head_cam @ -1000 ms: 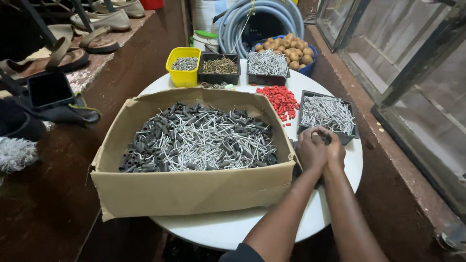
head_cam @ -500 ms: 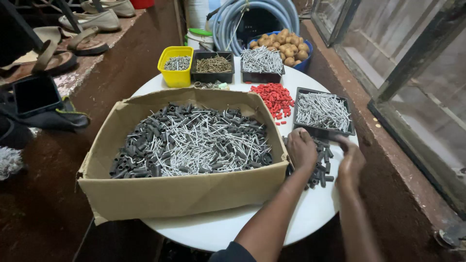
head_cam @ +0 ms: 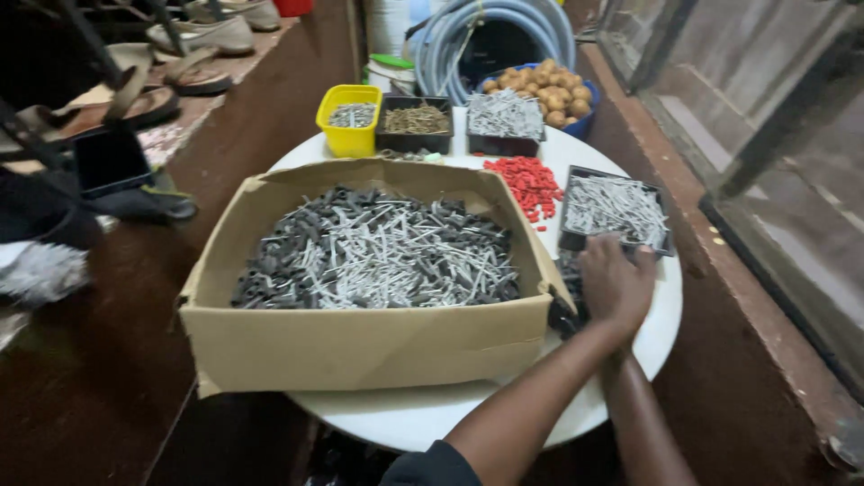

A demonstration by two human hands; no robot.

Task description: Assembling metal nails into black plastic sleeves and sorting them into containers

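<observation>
My left hand (head_cam: 614, 286) lies palm down on a small pile of dark plastic pieces (head_cam: 567, 313) on the white round table (head_cam: 423, 423), right beside the cardboard box (head_cam: 360, 346). My right forearm (head_cam: 634, 405) runs up under the left wrist. The right hand itself is hidden beneath the left. What the fingers hold cannot be seen. The box is full of silver nails and dark grey plastic pieces (head_cam: 378, 256). Just beyond my hands stands a black tray of silver nails (head_cam: 612, 207).
Loose red plugs (head_cam: 531, 184) lie behind the box. A yellow tub (head_cam: 349, 135) and two black trays (head_cam: 414, 121) (head_cam: 504, 117) of fasteners line the far edge. A blue bowl of round brown things (head_cam: 544, 90) and a coiled hose (head_cam: 495, 36) stand behind. Sandals (head_cam: 180, 81) sit on the left ledge.
My hands were clasped a second ago, then spread apart over the dark pile. Now they have come together again, left over right. The view has shifted slightly.
</observation>
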